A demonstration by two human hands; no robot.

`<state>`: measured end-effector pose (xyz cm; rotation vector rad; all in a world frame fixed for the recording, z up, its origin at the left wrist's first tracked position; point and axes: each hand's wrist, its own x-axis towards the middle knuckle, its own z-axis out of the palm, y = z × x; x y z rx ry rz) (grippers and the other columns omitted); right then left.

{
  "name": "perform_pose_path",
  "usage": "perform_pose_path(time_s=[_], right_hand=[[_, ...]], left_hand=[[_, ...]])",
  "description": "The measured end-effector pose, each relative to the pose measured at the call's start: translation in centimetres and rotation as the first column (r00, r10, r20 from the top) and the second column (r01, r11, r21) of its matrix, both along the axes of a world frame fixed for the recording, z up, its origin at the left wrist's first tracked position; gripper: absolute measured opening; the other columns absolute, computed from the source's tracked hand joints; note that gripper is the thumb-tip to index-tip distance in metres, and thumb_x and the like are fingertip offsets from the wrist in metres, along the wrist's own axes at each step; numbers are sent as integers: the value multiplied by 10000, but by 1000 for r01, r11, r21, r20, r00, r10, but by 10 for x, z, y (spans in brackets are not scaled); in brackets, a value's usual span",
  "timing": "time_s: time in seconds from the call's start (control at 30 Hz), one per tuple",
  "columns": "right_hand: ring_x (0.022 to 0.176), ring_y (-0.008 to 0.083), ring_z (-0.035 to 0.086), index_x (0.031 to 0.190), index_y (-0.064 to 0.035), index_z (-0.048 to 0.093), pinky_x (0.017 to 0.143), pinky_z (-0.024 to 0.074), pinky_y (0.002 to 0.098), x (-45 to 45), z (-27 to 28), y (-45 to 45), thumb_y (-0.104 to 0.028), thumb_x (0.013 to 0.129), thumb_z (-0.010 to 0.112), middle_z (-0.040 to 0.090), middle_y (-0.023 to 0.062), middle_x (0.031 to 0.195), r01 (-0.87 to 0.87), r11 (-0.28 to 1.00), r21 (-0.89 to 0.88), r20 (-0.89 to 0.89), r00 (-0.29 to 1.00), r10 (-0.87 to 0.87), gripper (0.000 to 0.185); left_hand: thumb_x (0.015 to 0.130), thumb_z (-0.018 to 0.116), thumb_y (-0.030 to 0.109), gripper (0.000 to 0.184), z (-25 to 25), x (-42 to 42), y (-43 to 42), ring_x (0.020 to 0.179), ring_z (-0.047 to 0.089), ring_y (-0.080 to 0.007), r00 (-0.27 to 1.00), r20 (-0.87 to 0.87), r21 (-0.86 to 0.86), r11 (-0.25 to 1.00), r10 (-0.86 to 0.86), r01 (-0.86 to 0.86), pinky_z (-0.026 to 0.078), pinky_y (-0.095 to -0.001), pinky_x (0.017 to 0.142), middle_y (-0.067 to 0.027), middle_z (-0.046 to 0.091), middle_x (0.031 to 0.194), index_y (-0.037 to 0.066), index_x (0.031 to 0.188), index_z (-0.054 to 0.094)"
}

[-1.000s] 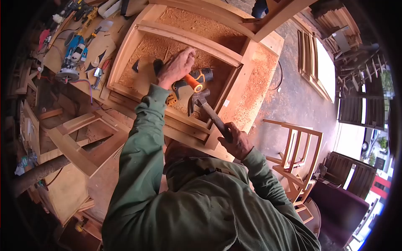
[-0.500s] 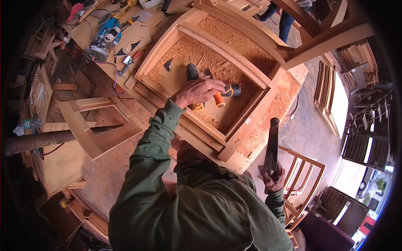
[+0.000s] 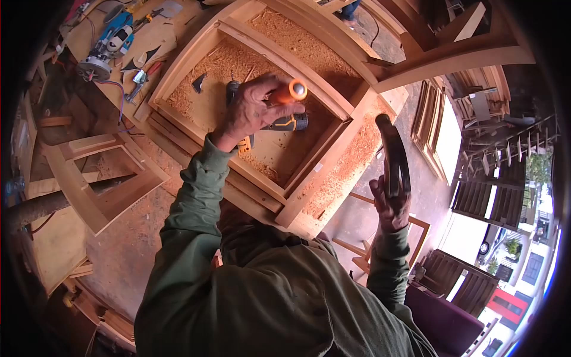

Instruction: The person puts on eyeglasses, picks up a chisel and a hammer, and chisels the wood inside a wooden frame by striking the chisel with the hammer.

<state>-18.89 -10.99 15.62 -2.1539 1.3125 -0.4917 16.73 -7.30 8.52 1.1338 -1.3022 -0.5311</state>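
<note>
- R hand (image 3: 391,205), ~3 o'clock: fingers clenched round hammer (image 3: 394,156), held up.
- L hand (image 3: 250,112), ~11 o'clock: fingers grasping orange-hdl tool (image 3: 290,92), butt end twd us; other end hidden.
- Under L hand we see drill (image 3: 291,123), partly hidden, lying inside wooden frame (image 3: 262,191) w/ shavings (image 3: 205,62).
- ~10 o'clock, farther: blue router (image 3: 113,44) on bench (image 3: 160,34).

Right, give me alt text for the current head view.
A left hand grips an orange-handled tool above a pale wooden frame strewn with wood shavings, while the right hand holds a dark hammer upright. A black-and-yellow power drill lies inside the frame; a blue-and-silver power tool rests beyond.
</note>
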Motion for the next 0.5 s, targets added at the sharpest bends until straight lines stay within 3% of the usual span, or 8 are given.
perform_pose_path(time_s=[0.07,0.1,0.17,0.23,0.3,0.37,0.47,0.5], right_hand=[[680,216,639,1037,-29,650,647,500,364,15,18,-21,-290,897,735,643,87,741,2,1000,5,-24,1000,-2,308],[700,189,649,1049,-29,652,657,506,354,23,24,-31,-290,897,733,657,87,763,15,1000,24,-31,999,-14,313],[741,139,649,1039,-18,653,674,508,331,39,26,-54,-307,894,736,680,88,812,-95,992,-78,207,972,110,334],[723,148,632,1053,-11,656,660,498,334,57,45,-70,-391,900,720,670,102,800,-161,978,-134,127,976,178,415],[674,144,582,1073,8,659,628,477,332,82,82,-82,-446,919,698,640,112,771,-268,948,-171,-192,953,234,481],[693,204,642,1095,21,667,644,504,308,92,86,-92,-294,917,726,678,137,840,-306,945,-118,-11,952,307,366],[797,282,711,1160,25,654,691,549,334,101,86,-109,-218,895,741,704,174,950,-438,866,-242,-69,898,435,369],[835,304,725,1186,25,646,708,562,344,102,85,-115,-209,888,745,708,185,983,-493,817,-299,-129,869,478,391]], left_hand=[[851,798,125,302,4,-9,-14,753,588,-112,862,-507,79,995,-13,62,496,-334,633,-22,595,852,58,1071,602],[926,727,173,276,4,-14,-23,732,534,-97,741,-668,-13,996,-73,87,455,-312,631,-10,548,869,68,1120,561],[971,657,217,229,-2,-24,-41,739,502,-106,484,-838,-199,967,-253,161,445,-308,679,-17,525,894,74,1111,547],[1027,542,294,218,-10,-40,-60,784,469,-126,243,-894,-338,922,-377,188,429,-324,780,-29,491,941,80,1067,546],[1021,551,283,215,-25,-53,-78,799,477,-135,155,-904,-377,914,-398,151,430,-334,793,-31,498,934,74,1068,553],[987,612,225,149,-31,-68,-90,772,495,-146,22,-914,-402,910,-406,97,436,-315,755,-18,506,875,96,978,536],[962,646,184,141,-30,-83,-93,767,496,-148,133,-964,-234,972,-233,1,436,-319,744,-19,503,845,100,953,533],[943,660,131,123,-42,-86,-101,764,495,-129,46,-968,-244,969,-245,23,434,-304,722,-6,499,822,102,957,541]])
